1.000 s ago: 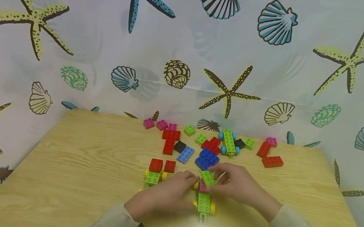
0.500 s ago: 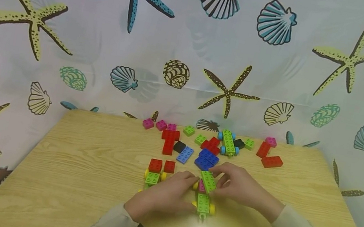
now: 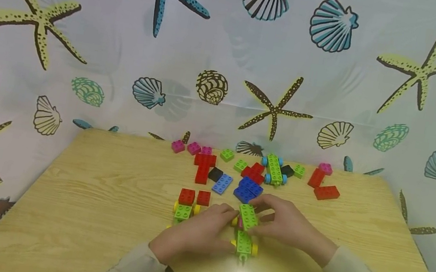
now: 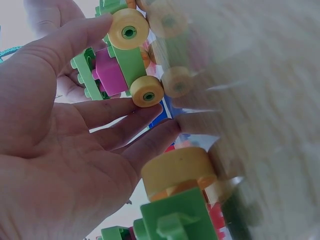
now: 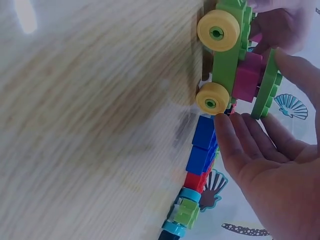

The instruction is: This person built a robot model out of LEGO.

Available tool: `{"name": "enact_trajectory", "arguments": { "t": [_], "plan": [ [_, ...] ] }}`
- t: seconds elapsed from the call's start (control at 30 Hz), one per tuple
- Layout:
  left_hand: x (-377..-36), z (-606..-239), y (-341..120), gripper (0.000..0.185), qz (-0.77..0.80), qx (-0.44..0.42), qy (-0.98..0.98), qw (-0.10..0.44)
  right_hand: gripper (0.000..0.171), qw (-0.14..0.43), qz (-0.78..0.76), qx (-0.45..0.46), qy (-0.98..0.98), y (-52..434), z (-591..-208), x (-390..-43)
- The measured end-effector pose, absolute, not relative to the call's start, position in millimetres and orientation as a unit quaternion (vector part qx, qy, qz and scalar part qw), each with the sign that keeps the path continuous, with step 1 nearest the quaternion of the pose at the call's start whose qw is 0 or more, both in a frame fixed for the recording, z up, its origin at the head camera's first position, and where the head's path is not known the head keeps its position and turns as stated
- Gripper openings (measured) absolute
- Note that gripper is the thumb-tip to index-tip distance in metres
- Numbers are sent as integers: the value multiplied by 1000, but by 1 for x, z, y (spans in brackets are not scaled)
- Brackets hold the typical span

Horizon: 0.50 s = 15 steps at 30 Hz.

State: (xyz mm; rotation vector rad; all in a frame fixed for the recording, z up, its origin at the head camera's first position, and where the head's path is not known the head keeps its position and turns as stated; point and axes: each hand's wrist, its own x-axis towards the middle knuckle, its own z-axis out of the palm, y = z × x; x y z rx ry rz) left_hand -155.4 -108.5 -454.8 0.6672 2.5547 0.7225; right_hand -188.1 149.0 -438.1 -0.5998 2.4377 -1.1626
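My left hand [image 3: 203, 231] grips a toy car base [image 3: 244, 245], green with yellow wheels, by its left side. In the left wrist view the thumb lies at one wheel [image 4: 129, 30] and fingers at the other. A pink brick [image 5: 247, 77] stands on the base. Over it, my right hand [image 3: 283, 222] pinches a thin green studded plate [image 5: 268, 87] between thumb and fingers. In the right wrist view the plate sits right at the pink brick's top, slightly slanted. From the head view, the plate covers most of that brick.
Left of the left hand stands another green car [image 3: 182, 213] with yellow wheels, beside red bricks [image 3: 187, 196]. Behind the hands lie blue bricks [image 3: 248, 191], a light blue brick [image 3: 222, 184], several red, pink and green bricks, and a blue-wheeled green car [image 3: 274, 169].
The green plate has turned and shifted slightly left, so it lies more in line with the car base and hides more of the pink brick. My left hand stays in place.
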Motion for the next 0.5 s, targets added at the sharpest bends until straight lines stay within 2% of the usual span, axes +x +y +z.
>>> {"name": "enact_trajectory", "arguments": {
  "t": [0.17,0.5],
  "plan": [
    [-156,-455,-109,85,257,242,914,200,66,169,-396,-229,873,146,-440,-186],
    [-155,-454,-109,85,258,238,915,201,61,141,-365,-236,889,144,-441,-181]
  ]
}}
